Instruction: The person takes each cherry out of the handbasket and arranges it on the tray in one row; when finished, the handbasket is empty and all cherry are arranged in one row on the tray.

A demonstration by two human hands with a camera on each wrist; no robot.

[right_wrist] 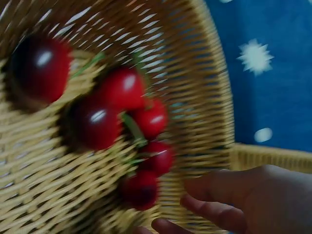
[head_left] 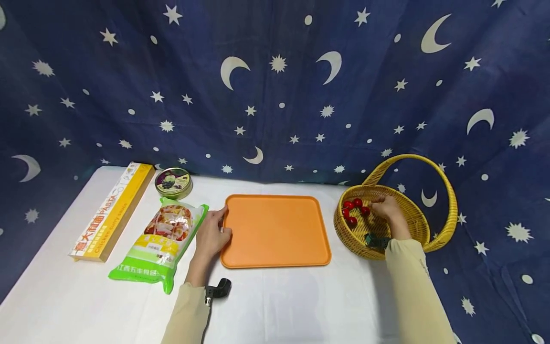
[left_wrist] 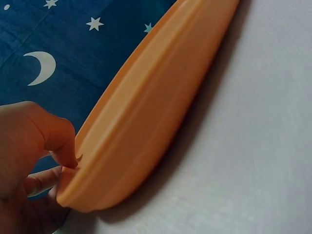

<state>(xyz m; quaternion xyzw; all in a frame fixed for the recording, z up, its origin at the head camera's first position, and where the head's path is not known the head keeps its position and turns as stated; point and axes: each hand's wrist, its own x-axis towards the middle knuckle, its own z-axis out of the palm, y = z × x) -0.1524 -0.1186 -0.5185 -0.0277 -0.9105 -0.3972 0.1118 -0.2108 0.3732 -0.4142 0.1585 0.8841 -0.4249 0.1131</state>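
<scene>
My left hand [head_left: 212, 234] pinches the left rim of an orange tray [head_left: 275, 231], which lies on the white table. In the left wrist view, the thumb presses on the inner side of the tray's rim [left_wrist: 122, 151] and fingers lie against its outside. My right hand [head_left: 388, 213] reaches into a yellow woven basket [head_left: 349, 241]. Several red cherries [head_left: 357, 202] with green stems lie in the basket's left part. Seen from the right wrist, the right hand's fingers [right_wrist: 214, 212] are loosely extended beside the cherries [right_wrist: 141, 190], with nothing between them.
Left of the tray lies a green and yellow food bag [head_left: 161, 239]. A yellow and white pasta box [head_left: 113, 210] lies farther left, with a round tin [head_left: 174, 183] at the back. Above the basket arches its tall handle [head_left: 452, 210]. A blue star-patterned cloth [head_left: 275, 119] hangs behind the table.
</scene>
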